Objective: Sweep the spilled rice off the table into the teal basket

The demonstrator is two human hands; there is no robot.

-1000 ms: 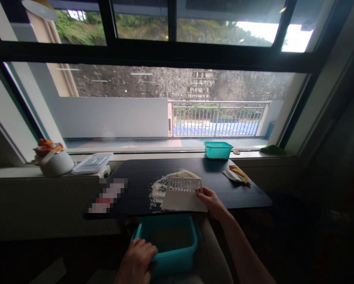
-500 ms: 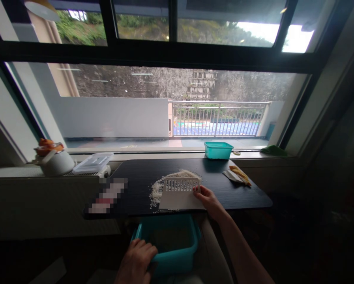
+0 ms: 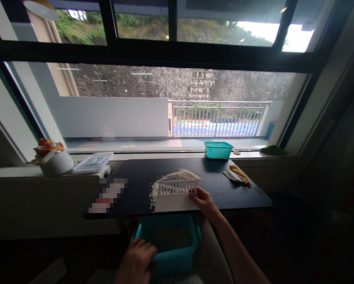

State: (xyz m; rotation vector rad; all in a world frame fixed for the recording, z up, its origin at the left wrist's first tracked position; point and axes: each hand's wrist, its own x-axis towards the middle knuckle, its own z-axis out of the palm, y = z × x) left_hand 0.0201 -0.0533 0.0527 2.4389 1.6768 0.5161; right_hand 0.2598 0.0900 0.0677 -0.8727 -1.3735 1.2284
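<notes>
Red polish is seen on the nails (image 3: 191, 190) of the right hand (image 3: 205, 203), right of centre in the lower half of the frame. The right forearm (image 3: 238, 246) is left bare; a long, slim shape is shown, narrowed at the wrist and widened toward the bottom edge. At bottom centre, the left hand (image 3: 137, 256) is also seen bare, its knuckles softly outlined in dim light; its nails cannot be made out. Beside it, plain grey cloth (image 3: 214, 252) is shown, apparently worn over a leg.
</notes>
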